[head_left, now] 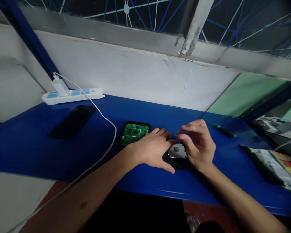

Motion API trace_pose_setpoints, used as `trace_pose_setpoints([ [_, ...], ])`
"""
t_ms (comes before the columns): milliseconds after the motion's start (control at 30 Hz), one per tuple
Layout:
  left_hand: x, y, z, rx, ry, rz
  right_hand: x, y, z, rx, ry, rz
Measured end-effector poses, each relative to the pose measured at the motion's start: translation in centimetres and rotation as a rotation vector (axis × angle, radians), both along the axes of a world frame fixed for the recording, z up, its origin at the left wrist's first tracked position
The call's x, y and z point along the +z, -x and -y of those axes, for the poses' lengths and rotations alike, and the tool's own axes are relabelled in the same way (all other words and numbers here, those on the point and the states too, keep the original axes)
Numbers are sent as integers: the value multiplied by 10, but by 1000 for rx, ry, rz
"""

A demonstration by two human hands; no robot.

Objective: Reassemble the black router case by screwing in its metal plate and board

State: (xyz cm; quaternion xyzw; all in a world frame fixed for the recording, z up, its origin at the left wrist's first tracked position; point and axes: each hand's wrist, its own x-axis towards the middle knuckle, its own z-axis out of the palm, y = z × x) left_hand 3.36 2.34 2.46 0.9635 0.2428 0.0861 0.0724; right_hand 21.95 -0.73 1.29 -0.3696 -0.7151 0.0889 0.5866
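A black plastic casing (pixel 177 164) with a silver metal plate (pixel 180 152) inside lies on the blue table. The plate carries a small tan square. Across the casing's left side spreads my left hand (pixel 154 147), fingers at the far side and thumb at the near side, holding it against the table. Above the casing's right part, my right hand (pixel 200 144) is closed in a pinch. Between its fingertips shows a faint purplish, see-through bit that I cannot make out. Left of my left hand sits a green circuit board (pixel 133 132) in a black shell.
A screwdriver (pixel 224 130) lies at the back right, with a shiny packet (pixel 276 165) nearer the right edge. At left are a black phone (pixel 72 122) and a white power strip (pixel 87 94) with a charger (pixel 60 87). Its white cable (pixel 113 124) loops over the table.
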Motion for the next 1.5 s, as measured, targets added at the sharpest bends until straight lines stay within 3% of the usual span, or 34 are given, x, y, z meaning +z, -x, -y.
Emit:
trace_pose_setpoints([
  [333,1,1,-1,-19,12,13,5,5,6,75,50,-17],
  [567,0,0,-1,-11,-8,-4,3,1,2,-6,-30,19],
  [767,1,1,-1,-22,-12,7,12,7,10,33,76,-9],
  [900,1,1,-1,-16,-22,3,8,3,7,101,54,-8],
  [1300,2,0,1,7,-13,-11,1,0,1,28,-4,15],
  [1500,1,1,0,-7,-5,-7,3,3,8,52,112,-43],
])
